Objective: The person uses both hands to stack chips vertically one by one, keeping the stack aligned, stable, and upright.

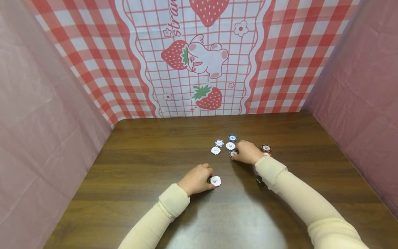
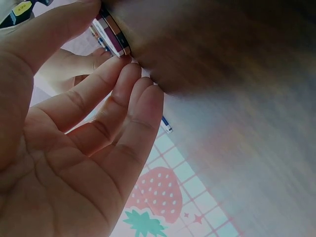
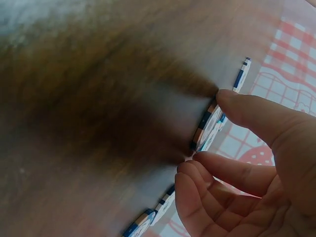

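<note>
1. Left hand [image 1: 196,180]: thumb and index finger pinch a short stack of chips [image 1: 216,181] by its opposite edges. Top face white with dark print; the left wrist view shows a maroon-and-white edge lying against a black-and-orange one. Remaining fingers lie beside one another.
2. Stack position: low on the worktop [image 1: 130,166], nearer the wearer than the other chips in sight.
3. Right hand [image 1: 248,152]: pinching a dark brown chip [image 1: 233,154] between thumb and index finger, one at each side of the rim. The right wrist view shows its edge banded black and orange. Other fingers bent in toward the palm.
4. Just beyond the brown chip: white chip marked 10 [image 1: 230,146]; past that, a blue chip [image 1: 232,138].
5. Left of these: a blue-and-white chip [image 1: 219,143], with a white chip marked 5 [image 1: 216,150] just beside it on the near side.
6. Right of the right hand: a dark-rimmed chip [image 1: 266,148] and an orange-rimmed chip [image 1: 266,154], the latter partly hidden by the wrist.
7. Behind the worktop: red-and-white strawberry cloth [image 1: 209,100]. Pink drape [image 1: 40,103] at left.
</note>
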`<state>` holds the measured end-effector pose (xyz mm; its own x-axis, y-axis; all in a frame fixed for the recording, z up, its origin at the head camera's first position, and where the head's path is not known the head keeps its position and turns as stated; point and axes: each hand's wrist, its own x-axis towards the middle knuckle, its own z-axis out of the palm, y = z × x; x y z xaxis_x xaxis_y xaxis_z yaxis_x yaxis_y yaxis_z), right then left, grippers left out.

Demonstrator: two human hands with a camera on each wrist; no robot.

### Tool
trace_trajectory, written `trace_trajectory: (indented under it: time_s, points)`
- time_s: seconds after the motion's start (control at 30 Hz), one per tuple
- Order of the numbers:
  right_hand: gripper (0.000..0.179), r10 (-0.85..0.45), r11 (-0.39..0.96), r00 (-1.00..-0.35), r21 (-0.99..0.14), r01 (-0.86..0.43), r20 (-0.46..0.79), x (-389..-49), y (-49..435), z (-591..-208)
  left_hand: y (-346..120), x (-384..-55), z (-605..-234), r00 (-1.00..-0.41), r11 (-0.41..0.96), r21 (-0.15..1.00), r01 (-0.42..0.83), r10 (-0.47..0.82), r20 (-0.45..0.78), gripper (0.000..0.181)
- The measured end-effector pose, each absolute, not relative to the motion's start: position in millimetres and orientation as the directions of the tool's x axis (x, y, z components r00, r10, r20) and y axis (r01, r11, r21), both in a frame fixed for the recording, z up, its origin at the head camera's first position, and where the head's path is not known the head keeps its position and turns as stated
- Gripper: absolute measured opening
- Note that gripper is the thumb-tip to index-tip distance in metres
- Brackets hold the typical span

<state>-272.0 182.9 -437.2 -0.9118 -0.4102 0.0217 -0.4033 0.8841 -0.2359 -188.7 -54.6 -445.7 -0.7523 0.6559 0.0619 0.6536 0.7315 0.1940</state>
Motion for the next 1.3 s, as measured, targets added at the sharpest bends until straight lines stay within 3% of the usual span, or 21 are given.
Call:
trace_trajectory:
  time_s: [0.8,1.3]
  points:
    - [0.033,-0.376,0.893,-0.926,-0.279,-0.354,-0.026,-270.6,177.8,-436.4,-55.6,-188.2,-446.2,-0.746,0.725,0.193,0.662,0.662,0.072,0.024]
    - [0.035,-0.405,0.874,-0.913,-0.277,-0.4,0.041,-264.1,181.4,-435.9,-54.8,-187.4,-444.0,-0.753,0.731,0.202,0.652,0.655,0.061,0.025]
